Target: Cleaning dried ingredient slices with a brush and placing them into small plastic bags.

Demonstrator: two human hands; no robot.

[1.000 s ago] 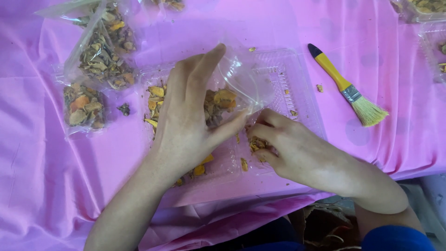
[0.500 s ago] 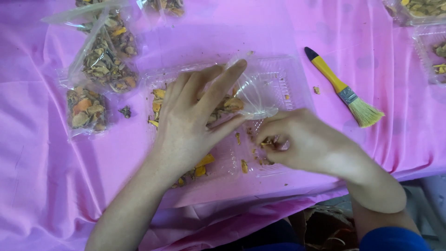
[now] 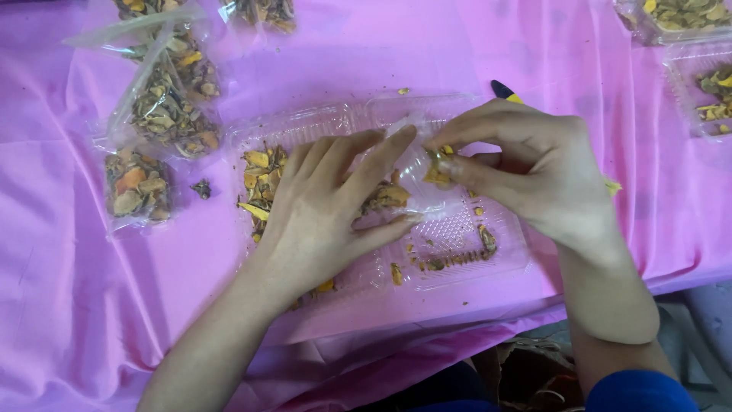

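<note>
left hand [image 3: 320,217] spread flat on the small clear bag [image 3: 415,172]; right hand [image 3: 526,172] pinches dried pieces [image 3: 437,174] at its mouth.

clear glossy plastic tray [image 3: 457,236] and bags [image 3: 164,107] — dry, rough flakes [image 3: 259,172] — on smooth, faintly shiny pink sheet [image 3: 61,305].

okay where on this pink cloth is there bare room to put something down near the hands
Bare pink cloth lies at lower left, below the filled bags and left of the left hand. Another free strip runs along the top between those bags and the far-right trays. The middle is crowded: both hands, the right hand included, work over the clear tray.
</note>
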